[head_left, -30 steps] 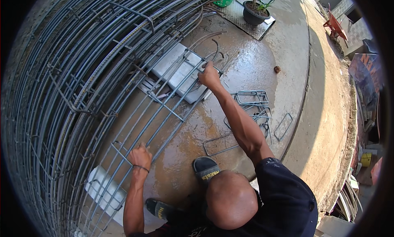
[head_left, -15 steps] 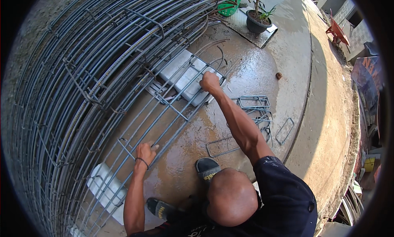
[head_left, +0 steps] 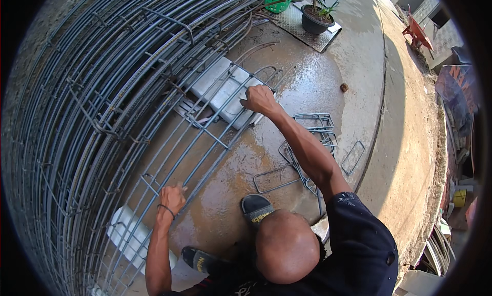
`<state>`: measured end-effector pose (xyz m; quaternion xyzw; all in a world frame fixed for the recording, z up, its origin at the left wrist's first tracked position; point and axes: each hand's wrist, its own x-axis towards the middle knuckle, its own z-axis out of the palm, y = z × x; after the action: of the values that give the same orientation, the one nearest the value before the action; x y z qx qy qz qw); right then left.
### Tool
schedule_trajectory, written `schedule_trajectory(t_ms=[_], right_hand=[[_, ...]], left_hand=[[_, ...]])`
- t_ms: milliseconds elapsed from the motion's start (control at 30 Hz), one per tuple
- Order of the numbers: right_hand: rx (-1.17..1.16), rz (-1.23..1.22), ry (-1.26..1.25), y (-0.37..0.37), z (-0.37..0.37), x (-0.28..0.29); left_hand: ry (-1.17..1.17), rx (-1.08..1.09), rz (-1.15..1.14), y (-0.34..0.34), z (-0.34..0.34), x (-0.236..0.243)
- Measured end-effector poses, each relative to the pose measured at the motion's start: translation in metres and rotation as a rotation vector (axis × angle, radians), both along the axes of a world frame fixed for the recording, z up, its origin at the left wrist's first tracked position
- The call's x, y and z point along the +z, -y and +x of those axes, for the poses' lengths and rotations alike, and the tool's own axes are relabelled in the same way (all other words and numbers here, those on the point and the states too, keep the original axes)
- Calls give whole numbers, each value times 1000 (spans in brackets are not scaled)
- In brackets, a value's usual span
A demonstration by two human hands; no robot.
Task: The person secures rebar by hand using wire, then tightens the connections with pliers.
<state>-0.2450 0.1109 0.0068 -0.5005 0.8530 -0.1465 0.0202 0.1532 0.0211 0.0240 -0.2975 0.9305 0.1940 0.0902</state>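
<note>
A long rebar cage [head_left: 205,151], made of thin steel bars tied with rectangular stirrups, slants across the ground on the near side of a dense stack of similar cages [head_left: 92,116]. My left hand [head_left: 172,199], a dark band at its wrist, is closed around the cage's bars near a stirrup; its fingertips are partly blurred. Farther up, my right hand [head_left: 260,98] grips the cage's outer bar in a fist, close to the bar ends. Beneath that stretch lies a pale rectangular block [head_left: 225,85]. Another pale block [head_left: 130,237] sits under the near end, left of my left forearm.
Loose rectangular stirrups [head_left: 312,142] lie on the wet concrete [head_left: 225,193] right of the cage. A potted plant [head_left: 316,20] stands on a metal plate [head_left: 287,19] at the back, beside a green basket [head_left: 279,1]. A red wheelbarrow [head_left: 417,32] is at far right.
My left hand has shifted a little left and nearer along the cage. My right hand keeps its place on the outer bar. The whole view has moved slightly.
</note>
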Motion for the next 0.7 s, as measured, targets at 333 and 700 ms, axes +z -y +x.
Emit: schedule_trajectory(t_ms=[333, 700], right_hand=[[36, -39, 125, 19, 21, -23], [84, -75, 161, 23, 25, -35]], left_hand=[[75, 20, -150, 0, 16, -10], [104, 85, -287, -8, 3, -21]])
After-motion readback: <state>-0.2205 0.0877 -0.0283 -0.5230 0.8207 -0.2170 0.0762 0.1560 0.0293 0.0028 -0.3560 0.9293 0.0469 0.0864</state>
